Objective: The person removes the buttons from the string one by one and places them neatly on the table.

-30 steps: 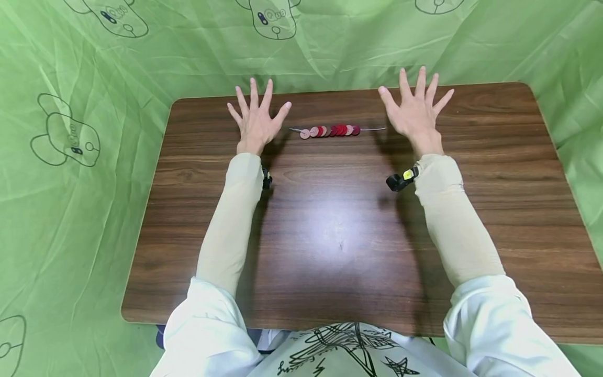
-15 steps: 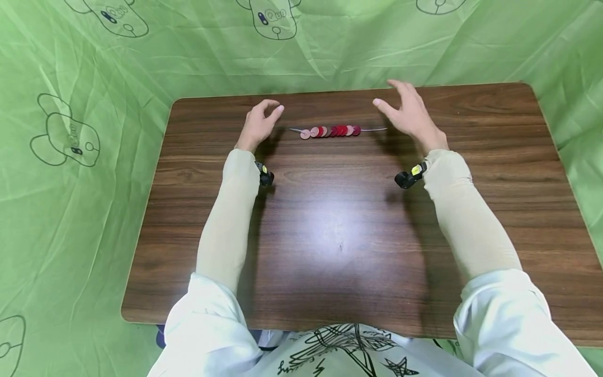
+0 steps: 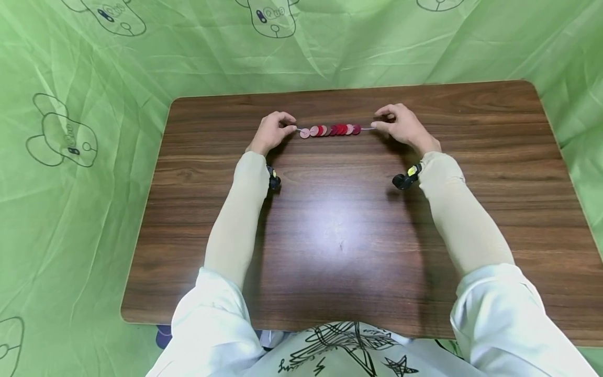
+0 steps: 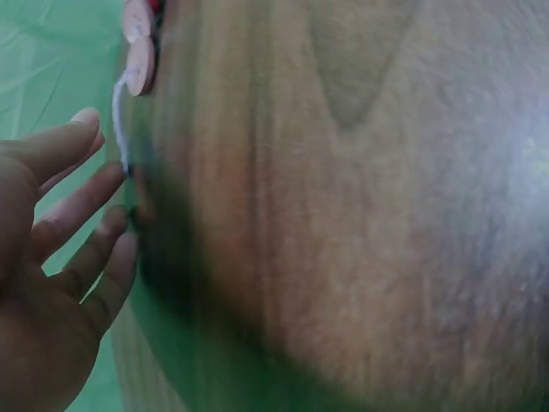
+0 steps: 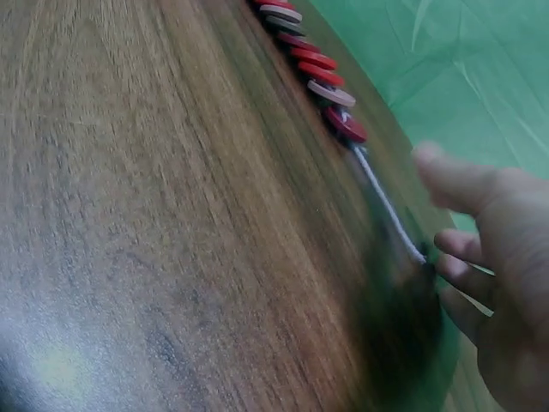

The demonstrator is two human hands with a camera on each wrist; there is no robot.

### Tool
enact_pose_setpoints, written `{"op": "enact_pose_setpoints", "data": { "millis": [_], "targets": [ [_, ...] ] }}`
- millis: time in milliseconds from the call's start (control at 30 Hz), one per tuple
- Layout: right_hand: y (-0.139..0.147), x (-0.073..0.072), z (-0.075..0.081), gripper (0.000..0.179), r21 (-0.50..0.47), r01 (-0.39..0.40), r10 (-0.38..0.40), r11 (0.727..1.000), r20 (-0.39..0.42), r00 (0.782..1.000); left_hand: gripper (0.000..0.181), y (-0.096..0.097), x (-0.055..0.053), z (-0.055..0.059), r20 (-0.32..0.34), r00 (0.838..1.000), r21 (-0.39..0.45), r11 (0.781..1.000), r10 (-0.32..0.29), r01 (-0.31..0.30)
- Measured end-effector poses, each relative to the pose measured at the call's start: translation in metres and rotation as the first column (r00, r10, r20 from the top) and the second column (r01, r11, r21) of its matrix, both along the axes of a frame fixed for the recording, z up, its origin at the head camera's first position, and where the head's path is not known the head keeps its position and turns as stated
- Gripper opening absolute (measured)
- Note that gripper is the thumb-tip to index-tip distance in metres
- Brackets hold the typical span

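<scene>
A row of buttons (image 3: 341,130) in pink, red and dark red, threaded on a pale string (image 5: 388,204), lies across the far part of the table. My left hand (image 3: 272,132) is at the string's left end. In the left wrist view its thumb stands apart from loosely bent fingers (image 4: 79,210), and the string's tip reaches the index fingertip. At the other end is my right hand (image 3: 406,125), thumb raised. Its fingertips are right by the string's tip in the right wrist view, with a dark red button (image 5: 346,125) nearest. Neither hand pinches the string.
The brown wooden table (image 3: 301,225) has its far edge just beyond the hands. Green cloth (image 3: 348,47) with printed bear faces hangs behind and at the sides. A small black camera (image 3: 406,178) sits on the right wrist, another on the left.
Both hands were spread flat-fingered beyond the string's ends. They have lowered and come inward to the ends, fingers bending. The button string has not moved.
</scene>
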State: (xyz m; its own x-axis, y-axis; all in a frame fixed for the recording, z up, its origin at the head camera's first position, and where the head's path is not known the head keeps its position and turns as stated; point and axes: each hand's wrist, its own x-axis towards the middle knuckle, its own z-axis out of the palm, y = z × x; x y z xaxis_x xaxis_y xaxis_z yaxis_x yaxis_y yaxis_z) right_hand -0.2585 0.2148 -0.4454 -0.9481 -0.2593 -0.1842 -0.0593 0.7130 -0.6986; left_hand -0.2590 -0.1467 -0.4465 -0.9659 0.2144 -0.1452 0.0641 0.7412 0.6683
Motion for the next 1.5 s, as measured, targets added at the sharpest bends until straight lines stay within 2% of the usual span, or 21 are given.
{"op": "enact_pose_setpoints", "data": {
  "millis": [167,467,733,900,1200,1500],
  "targets": [
    [0.001,-0.001,-0.005,0.034,0.058,0.028,-0.026,0.998,-0.033,0.999,0.02,0.003,-0.001,-0.004,-0.056,0.998,-0.084,0.996,-0.035,0.031],
    [0.0,-0.001,-0.008,0.023,0.103,0.032,-0.032,0.994,-0.004,0.999,0.013,0.004,-0.003,-0.013,-0.106,0.993,-0.147,0.988,-0.058,0.042],
    [-0.001,0.001,-0.01,0.022,0.149,-0.006,0.01,0.989,-0.023,1.0,0.015,0.002,0.0,-0.014,-0.079,0.997,-0.118,0.993,-0.019,0.009],
    [0.002,0.002,-0.011,0.023,0.14,-0.036,0.044,0.989,-0.056,0.997,0.016,-0.001,0.003,-0.011,-0.076,0.997,-0.082,0.996,0.025,-0.031],
    [0.006,0.005,-0.009,0.024,0.088,-0.038,0.047,0.995,-0.108,0.993,0.015,-0.009,0.003,-0.009,-0.102,0.994,-0.041,0.998,0.035,-0.039],
    [0.006,0.008,-0.007,0.022,0.059,0.002,0.006,0.998,-0.13,0.991,0.015,-0.014,0.005,-0.006,-0.096,0.995,-0.066,0.997,0.039,-0.046]
  ]
}}
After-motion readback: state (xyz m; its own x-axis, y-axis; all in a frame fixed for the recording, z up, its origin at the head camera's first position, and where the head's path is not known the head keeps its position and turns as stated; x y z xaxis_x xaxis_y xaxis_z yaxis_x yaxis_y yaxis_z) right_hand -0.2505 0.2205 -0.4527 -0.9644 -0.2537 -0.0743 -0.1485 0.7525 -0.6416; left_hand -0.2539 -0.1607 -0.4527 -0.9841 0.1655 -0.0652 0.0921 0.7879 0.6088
